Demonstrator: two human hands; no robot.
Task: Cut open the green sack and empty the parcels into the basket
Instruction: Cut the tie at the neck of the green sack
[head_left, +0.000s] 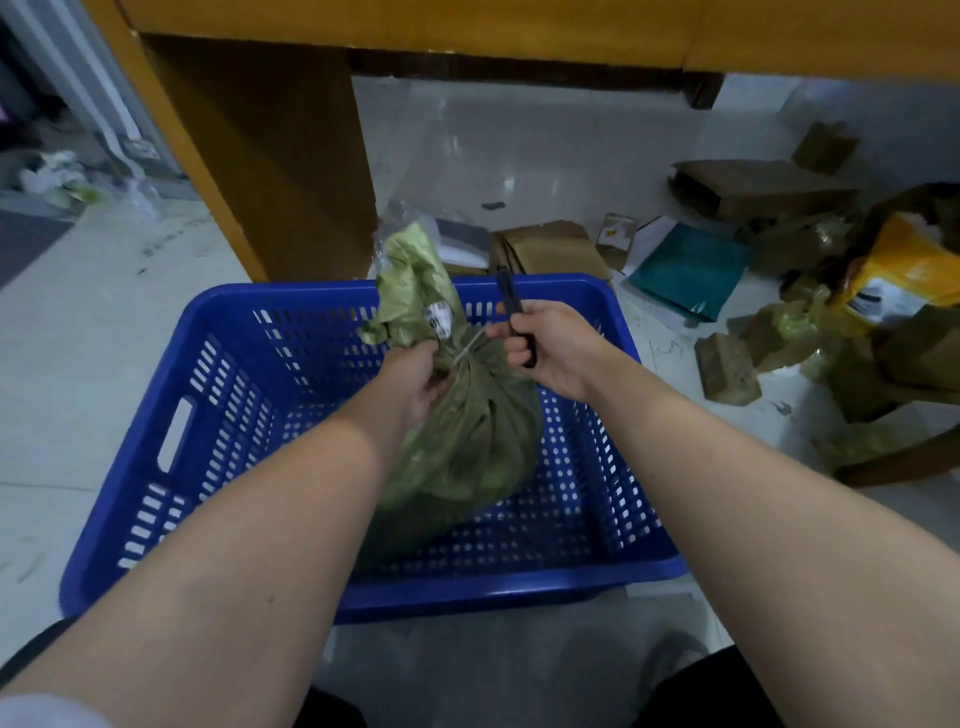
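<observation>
The green sack (467, 441) stands inside the blue basket (218, 415), which sits on the pale tiled floor (78, 338). Its bulging lower part rests on the basket's perforated bottom, and its neck rises toward the far rim, tied off with a thin pale tie (470, 347). Above the tie the loose top of the sack flares upward and carries a small white label (438, 321).

The left hand (410, 382) grips the sack at its neck, just below and left of the tie, fingers curled into the cloth. The right hand (550, 345) is wrapped round a black cutter (514, 317), held upright just right of the neck, with the dark upper end sticking up above the fingers. A thin pale tip reaches from the hand toward the tie; whether it touches the tie cannot be told.

Beyond the basket's far left corner stands a wooden desk leg (270, 166). On the floor past the far right corner lie flattened cardboard boxes (550, 249), a teal mailer bag (691, 267), a yellow parcel (904, 280) and further brown cartons (758, 189), scattered well apart from the basket.
</observation>
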